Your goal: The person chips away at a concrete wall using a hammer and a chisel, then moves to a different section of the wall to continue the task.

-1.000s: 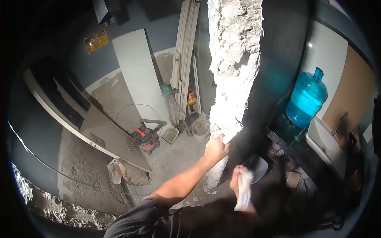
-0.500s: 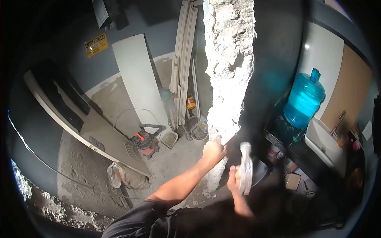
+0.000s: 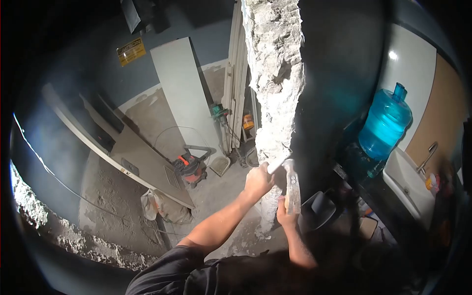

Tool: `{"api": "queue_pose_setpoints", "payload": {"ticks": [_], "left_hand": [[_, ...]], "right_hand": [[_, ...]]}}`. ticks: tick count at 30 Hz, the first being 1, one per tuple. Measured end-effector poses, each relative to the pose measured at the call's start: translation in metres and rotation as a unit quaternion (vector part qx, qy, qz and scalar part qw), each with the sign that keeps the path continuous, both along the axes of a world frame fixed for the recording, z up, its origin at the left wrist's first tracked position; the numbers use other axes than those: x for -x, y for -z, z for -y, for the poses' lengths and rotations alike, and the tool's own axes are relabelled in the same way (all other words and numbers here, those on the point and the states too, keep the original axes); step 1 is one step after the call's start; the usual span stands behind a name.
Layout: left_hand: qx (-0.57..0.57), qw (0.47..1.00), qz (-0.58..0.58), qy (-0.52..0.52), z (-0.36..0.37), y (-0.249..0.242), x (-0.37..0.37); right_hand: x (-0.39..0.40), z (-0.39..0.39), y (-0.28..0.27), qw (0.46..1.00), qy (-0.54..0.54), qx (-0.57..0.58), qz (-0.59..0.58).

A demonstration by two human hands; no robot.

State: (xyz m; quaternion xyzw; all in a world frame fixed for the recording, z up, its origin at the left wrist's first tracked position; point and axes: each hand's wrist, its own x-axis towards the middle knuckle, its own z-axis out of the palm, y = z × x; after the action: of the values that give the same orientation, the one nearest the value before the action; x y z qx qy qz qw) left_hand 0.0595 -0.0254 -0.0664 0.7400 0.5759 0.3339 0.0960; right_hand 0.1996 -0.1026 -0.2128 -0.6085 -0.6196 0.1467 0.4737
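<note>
The rough, broken edge of a wall [image 3: 278, 108] rises in front of me, brightly lit, its plaster chipped. My left hand [image 3: 259, 181] is closed around a pale, flat-looking chisel [image 3: 279, 161] that slants up to the right against the lower part of this edge. Just to its right, my right hand [image 3: 287, 214] grips a dusty hammer [image 3: 293, 189]. The upper end of the hammer's head is right at the chisel, overlapping it in this view. The fingers hide most of the hammer's handle.
A blue water bottle [image 3: 386, 123] stands on the dark counter at right, beside a white sink [image 3: 408, 179]. A red-and-black vacuum [image 3: 191, 169], a dustpan [image 3: 220, 165] and a leaning white panel [image 3: 179, 88] are beyond. A detached door [image 3: 132, 172] and a sack [image 3: 167, 206] lie left.
My right hand has brought the hammer up and left, closer to the chisel. The left hand keeps its hold on the chisel. The view has shifted slightly.
</note>
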Motion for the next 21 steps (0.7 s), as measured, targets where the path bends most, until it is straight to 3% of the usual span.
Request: {"api": "queue_pose_setpoints", "payload": {"ticks": [2, 3, 4, 6, 8, 9, 10, 12, 14, 16, 17, 18, 20, 21], "left_hand": [[-0.006, 1.000, 0.001, -0.009, -0.001, -0.007, -0.002], [-0.003, 1.000, 0.002, -0.013, 0.002, -0.006, -0.003], [-0.002, 1.000, 0.004, -0.016, 0.005, -0.007, -0.003], [0.003, 1.000, 0.004, -0.018, 0.007, -0.009, -0.003], [-0.022, 0.999, 0.001, -0.050, 0.008, -0.009, -0.004], [-0.014, 0.999, 0.006, -0.049, 0.007, -0.010, -0.003], [-0.022, 0.999, 0.006, -0.049, 0.004, -0.014, -0.005], [-0.035, 0.997, 0.005, -0.062, 0.010, -0.012, -0.006], [-0.032, 0.997, 0.004, -0.063, 0.009, -0.015, -0.008], [-0.023, 0.997, 0.001, -0.068, 0.012, -0.013, -0.005], [-0.015, 0.997, -0.012, -0.076, 0.010, -0.014, -0.004], [-0.007, 0.996, -0.026, -0.084, 0.009, -0.015, -0.003], [-0.017, 0.996, -0.024, -0.087, 0.007, -0.023, -0.003], [-0.020, 0.996, -0.024, -0.084, 0.006, -0.023, -0.001]], "right_hand": [[0.002, 0.018, -0.032, 0.986, 0.021, -0.166, 0.024], [0.009, 0.031, -0.074, 0.982, 0.016, -0.154, -0.104], [-0.002, 0.029, -0.067, 0.989, -0.060, -0.060, -0.123], [0.002, 0.020, -0.067, 0.978, -0.050, -0.163, -0.120], [0.000, -0.009, -0.033, 0.967, -0.024, -0.243, 0.076], [-0.001, -0.007, -0.037, 0.991, -0.060, -0.117, -0.008], [0.001, -0.008, -0.044, 0.990, -0.060, -0.124, -0.008], [0.009, 0.011, -0.050, 0.976, 0.007, -0.159, -0.146], [0.006, 0.001, -0.029, 0.951, -0.066, -0.183, -0.241], [0.006, -0.005, -0.029, 0.971, -0.075, -0.171, -0.146], [0.010, -0.001, -0.064, 0.995, -0.032, -0.067, -0.068], [0.007, 0.005, -0.066, 0.990, -0.031, -0.049, 0.125], [0.013, -0.008, -0.044, 0.961, -0.096, -0.166, -0.198], [0.016, -0.011, -0.043, 0.961, -0.064, -0.173, -0.204]]}}
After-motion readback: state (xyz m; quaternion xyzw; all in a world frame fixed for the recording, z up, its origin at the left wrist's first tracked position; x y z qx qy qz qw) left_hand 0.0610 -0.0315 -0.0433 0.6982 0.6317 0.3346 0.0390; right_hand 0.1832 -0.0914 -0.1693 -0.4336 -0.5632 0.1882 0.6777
